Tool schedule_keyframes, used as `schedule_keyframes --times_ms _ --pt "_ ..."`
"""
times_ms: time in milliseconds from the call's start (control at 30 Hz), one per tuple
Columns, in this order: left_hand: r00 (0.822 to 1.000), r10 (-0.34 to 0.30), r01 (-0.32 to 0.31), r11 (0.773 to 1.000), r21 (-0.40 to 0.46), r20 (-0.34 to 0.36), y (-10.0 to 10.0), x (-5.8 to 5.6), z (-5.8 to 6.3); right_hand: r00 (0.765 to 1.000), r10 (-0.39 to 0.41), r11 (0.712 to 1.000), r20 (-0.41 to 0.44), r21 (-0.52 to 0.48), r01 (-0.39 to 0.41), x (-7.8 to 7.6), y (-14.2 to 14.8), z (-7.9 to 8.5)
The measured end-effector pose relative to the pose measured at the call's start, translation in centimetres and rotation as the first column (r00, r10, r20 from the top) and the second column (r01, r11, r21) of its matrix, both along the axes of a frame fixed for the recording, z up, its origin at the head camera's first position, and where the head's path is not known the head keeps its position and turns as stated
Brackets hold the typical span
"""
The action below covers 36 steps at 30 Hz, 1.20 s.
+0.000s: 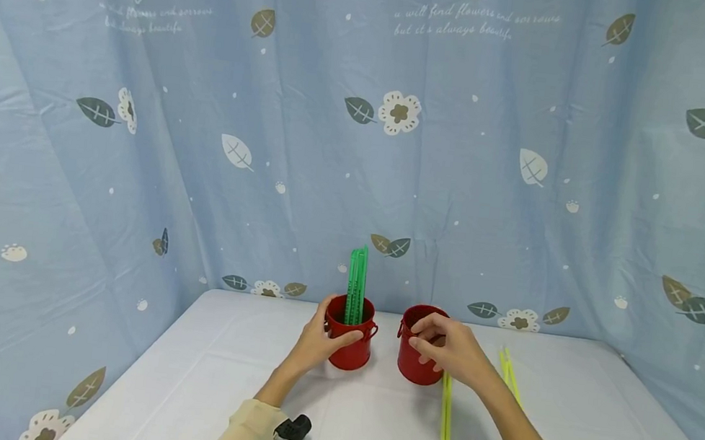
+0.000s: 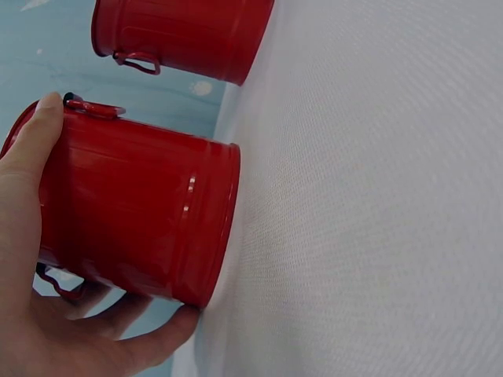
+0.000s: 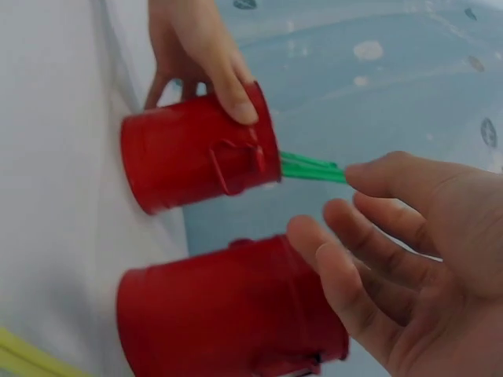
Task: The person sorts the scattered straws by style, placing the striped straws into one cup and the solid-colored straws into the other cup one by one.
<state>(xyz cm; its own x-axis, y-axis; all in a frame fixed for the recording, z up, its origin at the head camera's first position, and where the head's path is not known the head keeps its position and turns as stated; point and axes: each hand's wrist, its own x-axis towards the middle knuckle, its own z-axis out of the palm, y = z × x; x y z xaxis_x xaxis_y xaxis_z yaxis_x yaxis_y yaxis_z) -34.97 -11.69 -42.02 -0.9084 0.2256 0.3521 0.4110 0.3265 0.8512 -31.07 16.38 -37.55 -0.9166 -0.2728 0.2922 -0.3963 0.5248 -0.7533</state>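
Note:
Two small red metal buckets stand upright near the back of the table. My left hand (image 1: 315,341) grips the left bucket (image 1: 351,355), its thumb at the rim and its fingers round the far side. Several thin green sticks (image 1: 356,286) stand upright in that bucket. My right hand (image 1: 454,349) hovers at the right bucket (image 1: 417,367) with loosely bent fingers and nothing between them. In the right wrist view the right hand (image 3: 424,259) is in front of that bucket's rim. The inside of the right bucket is mostly hidden.
Yellow sticks (image 1: 445,434) lie on the white tabletop (image 1: 368,425) in front of the right bucket. More yellow sticks (image 1: 509,373) lie farther right, partly behind my right forearm. A blue patterned curtain (image 1: 310,135) hangs behind the table. Each wrist carries a black device.

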Motion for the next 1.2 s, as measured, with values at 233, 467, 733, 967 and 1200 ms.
schedule_keyframes --times_ms 233,467,733,967,1200 --pt "1.000 -0.001 0.001 1.000 -0.001 0.002 0.0 0.2 0.1 1.000 0.014 1.000 0.024 0.008 -0.014 -0.1 2.3 0.9" --pt "1.000 0.006 -0.006 1.000 -0.003 0.013 0.1 0.2 0.2 0.999 -0.032 0.998 0.012 0.045 0.031 -0.2 4.7 1.6" --pt "1.000 0.010 -0.010 1.000 -0.002 0.012 0.0 0.1 0.2 0.997 -0.059 0.996 0.049 0.071 0.055 -0.9 6.2 1.2" --pt "1.000 0.005 -0.005 1.000 -0.002 0.015 -0.1 0.2 0.2 0.990 -0.115 0.987 0.086 0.121 0.104 -1.5 6.7 0.2" --pt "1.000 0.009 -0.009 1.000 -0.003 0.020 0.0 0.2 0.2 0.971 -0.181 0.968 0.159 0.202 0.148 -1.8 7.5 -1.1"
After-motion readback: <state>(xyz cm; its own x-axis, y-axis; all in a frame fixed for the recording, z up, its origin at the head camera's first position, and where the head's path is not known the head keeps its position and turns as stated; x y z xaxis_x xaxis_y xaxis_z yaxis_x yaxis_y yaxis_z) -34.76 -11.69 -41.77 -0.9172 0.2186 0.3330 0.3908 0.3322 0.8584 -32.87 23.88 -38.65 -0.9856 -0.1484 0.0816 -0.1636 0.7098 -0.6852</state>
